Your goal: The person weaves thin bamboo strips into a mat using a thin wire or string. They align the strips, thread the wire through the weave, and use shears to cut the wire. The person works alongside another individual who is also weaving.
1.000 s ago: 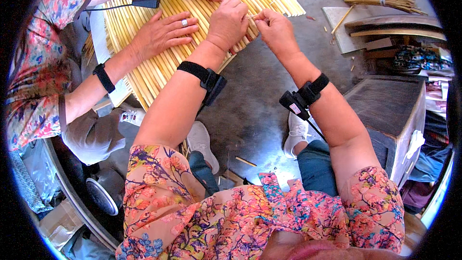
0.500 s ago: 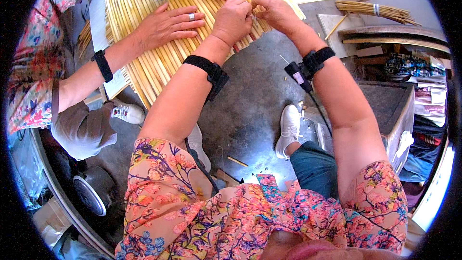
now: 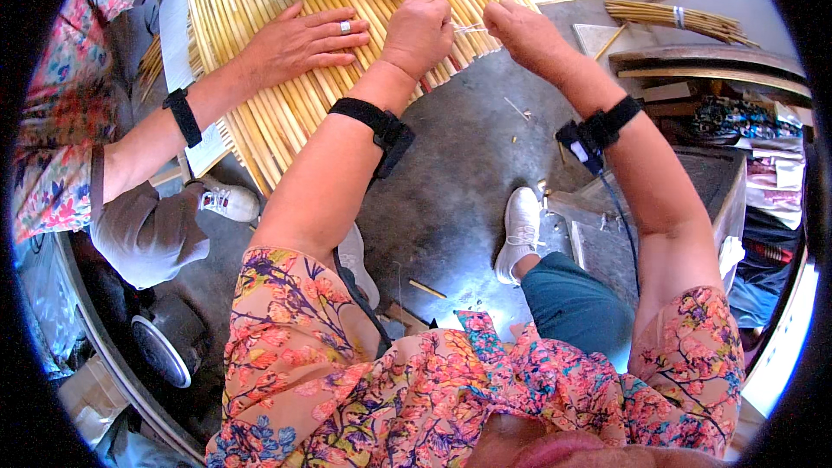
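Right hand outward, thread indistinct

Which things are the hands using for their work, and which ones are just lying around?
Being used:
white string, stretched between the left hand and the right hand
yellow sticks, side by side, with another person's hands flat on them

Seemingly just lying about:
tied stick bundle
short stick on the floor
pile of cloth
dark round pot

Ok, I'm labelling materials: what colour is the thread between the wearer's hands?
The thread is white, best seen in the head view.
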A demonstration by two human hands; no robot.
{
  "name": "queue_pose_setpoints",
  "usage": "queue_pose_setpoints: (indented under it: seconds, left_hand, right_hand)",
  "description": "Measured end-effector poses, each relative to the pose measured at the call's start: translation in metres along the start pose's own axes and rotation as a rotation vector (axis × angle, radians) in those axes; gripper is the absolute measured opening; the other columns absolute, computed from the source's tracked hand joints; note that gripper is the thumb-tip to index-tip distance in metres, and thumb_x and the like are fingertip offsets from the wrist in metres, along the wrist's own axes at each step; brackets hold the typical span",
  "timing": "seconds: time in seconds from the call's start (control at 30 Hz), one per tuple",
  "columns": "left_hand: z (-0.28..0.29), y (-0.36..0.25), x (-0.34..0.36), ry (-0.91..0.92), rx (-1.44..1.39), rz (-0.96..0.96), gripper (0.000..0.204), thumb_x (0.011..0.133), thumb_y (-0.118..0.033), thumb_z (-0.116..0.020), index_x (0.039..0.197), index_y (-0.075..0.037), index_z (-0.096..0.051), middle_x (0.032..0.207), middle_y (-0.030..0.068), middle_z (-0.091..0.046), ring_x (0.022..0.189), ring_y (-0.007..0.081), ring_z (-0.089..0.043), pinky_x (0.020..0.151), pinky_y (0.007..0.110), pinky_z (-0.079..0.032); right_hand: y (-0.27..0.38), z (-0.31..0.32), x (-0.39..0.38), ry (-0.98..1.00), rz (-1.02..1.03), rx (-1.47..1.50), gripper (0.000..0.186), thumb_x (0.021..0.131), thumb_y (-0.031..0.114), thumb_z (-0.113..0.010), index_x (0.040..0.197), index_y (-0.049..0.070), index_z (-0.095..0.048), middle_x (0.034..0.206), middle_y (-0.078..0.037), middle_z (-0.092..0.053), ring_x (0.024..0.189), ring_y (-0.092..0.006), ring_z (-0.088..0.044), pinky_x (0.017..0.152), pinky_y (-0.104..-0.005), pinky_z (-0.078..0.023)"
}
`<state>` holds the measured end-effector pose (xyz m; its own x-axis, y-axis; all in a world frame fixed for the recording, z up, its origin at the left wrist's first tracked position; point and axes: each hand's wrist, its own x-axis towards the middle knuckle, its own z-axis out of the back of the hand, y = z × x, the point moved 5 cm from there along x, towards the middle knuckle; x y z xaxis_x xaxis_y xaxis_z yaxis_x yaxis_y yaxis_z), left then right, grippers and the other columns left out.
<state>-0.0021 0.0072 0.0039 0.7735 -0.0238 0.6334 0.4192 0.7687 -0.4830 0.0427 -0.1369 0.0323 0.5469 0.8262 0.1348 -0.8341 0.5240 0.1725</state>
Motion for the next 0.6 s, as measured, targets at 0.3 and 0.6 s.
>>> queue_pose_setpoints:
  seconds: [0.3, 0.6]
  left_hand:
    - [-0.002, -0.002, 0.002, -0.013, 0.013, 0.006, 0.011, 0.07, -0.008, -0.059, 0.064, -0.002, -0.052, 0.071, 0.013, -0.054, 0.074, 0.0322, -0.054, 0.068, 0.04, -0.045]
    - [-0.001, -0.001, 0.001, -0.003, -0.008, -0.016, 0.012, 0.07, -0.008, -0.059, 0.065, -0.002, -0.05, 0.07, 0.0129, -0.053, 0.074, 0.032, -0.054, 0.068, 0.04, -0.044]
  right_hand:
    - [-0.016, -0.003, -0.027, -0.321, -0.596, 0.697, 0.017, 0.083, 0.021, -0.062, 0.081, 0.005, -0.061, 0.071, -0.008, -0.06, 0.063, -0.0187, -0.058, 0.057, -0.0309, -0.047]
    - [0.006, -0.009, -0.009, -0.547, -0.578, 1.48, 0.022, 0.087, 0.025, -0.06, 0.085, 0.004, -0.054, 0.077, -0.007, -0.061, 0.059, -0.0125, -0.059, 0.052, -0.0229, -0.048]
